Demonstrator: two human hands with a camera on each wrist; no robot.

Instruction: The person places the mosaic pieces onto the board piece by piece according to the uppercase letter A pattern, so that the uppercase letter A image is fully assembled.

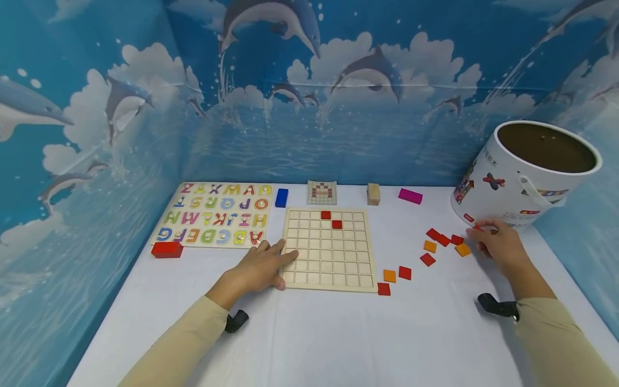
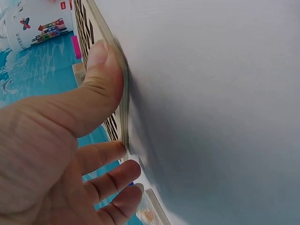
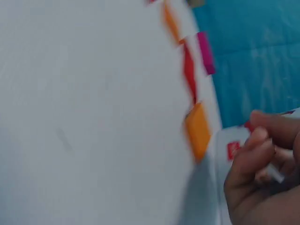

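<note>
My left hand (image 1: pixel 258 266) rests at the left edge of a wooden grid board (image 1: pixel 319 286), with its fingers spread and one fingertip over the squares. In the left wrist view the thumb (image 2: pixel 101 79) lies against the board's rim. Two red square tiles (image 1: pixel 337 224) sit in cells near the board's far edge. At the right, my right hand (image 1: pixel 500 244) pinches a small red tile (image 3: pixel 248 125) between thumb and finger, close in front of the white bucket (image 1: pixel 483 183). Loose red tiles (image 1: pixel 427 259) and orange tiles (image 1: pixel 389 276) lie between the board and this hand.
An alphabet puzzle board (image 1: pixel 217 215) lies at the left, a red block (image 1: pixel 166 250) at its near corner. Along the back stand a blue block (image 1: pixel 281 198), a pattern card (image 1: pixel 322 192), a wooden block (image 1: pixel 373 194) and a magenta block (image 1: pixel 410 196). Dolphin-print cloth (image 1: pixel 290 134) hangs behind.
</note>
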